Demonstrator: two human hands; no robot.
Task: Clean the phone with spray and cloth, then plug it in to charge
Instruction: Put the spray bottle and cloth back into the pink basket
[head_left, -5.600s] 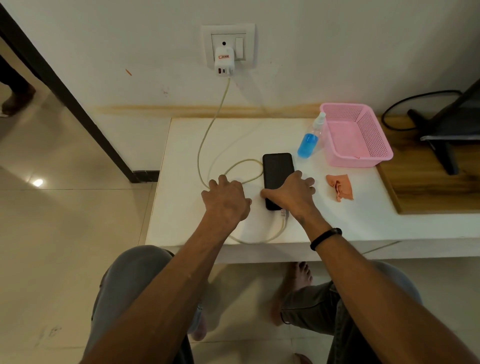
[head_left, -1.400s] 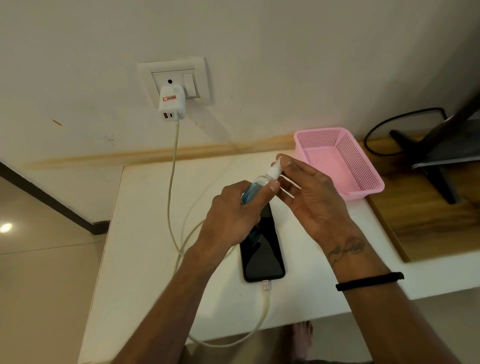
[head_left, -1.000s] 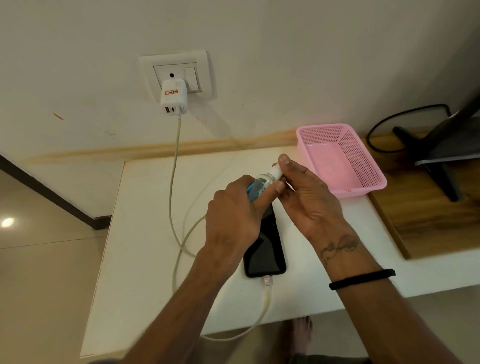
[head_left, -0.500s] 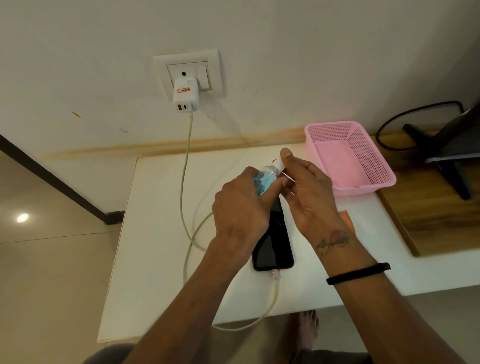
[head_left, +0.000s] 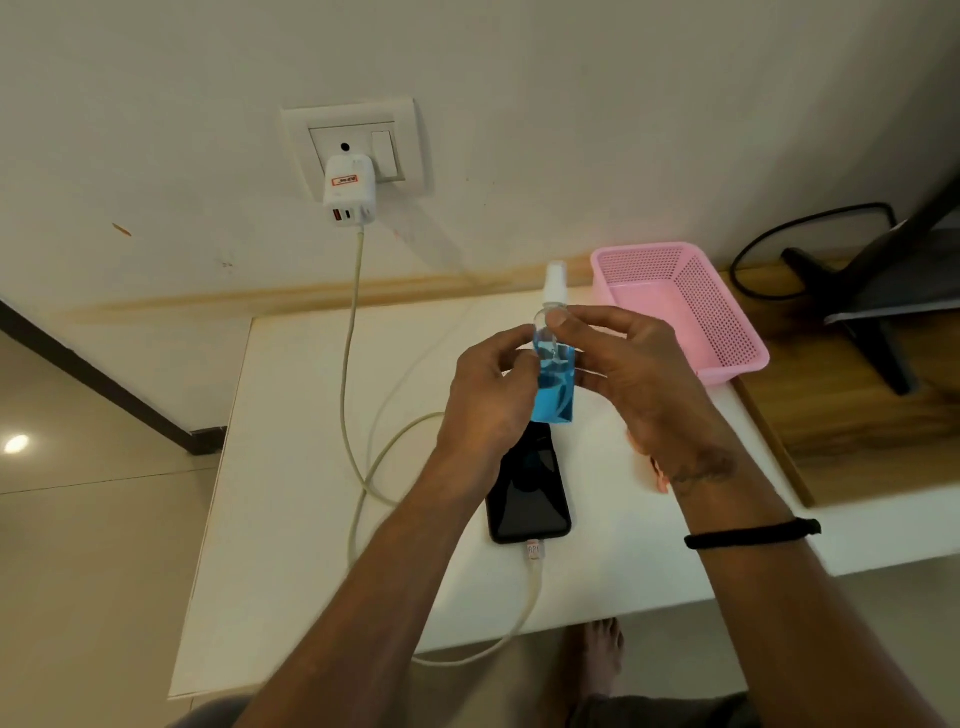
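Above the black phone, both my hands hold a clear spray bottle of blue liquid upright, its white nozzle bare on top. My left hand grips its left side. My right hand has its thumb on the bottle's shoulder and its fingers behind. The phone lies face up on the white table. The cable's plug sits at the phone's near end; whether it is pushed in I cannot tell. Only an orange sliver of the cloth shows behind my right wrist.
A white charger sits in the wall socket, and its cable loops over the table and off the front edge. A pink basket stands at the back right. Beyond it, a black stand rests on a wooden top.
The bottle has gone from tilted to upright between my hands. My right fingers have slid off the nozzle down to the bottle's shoulder. The phone has not moved.
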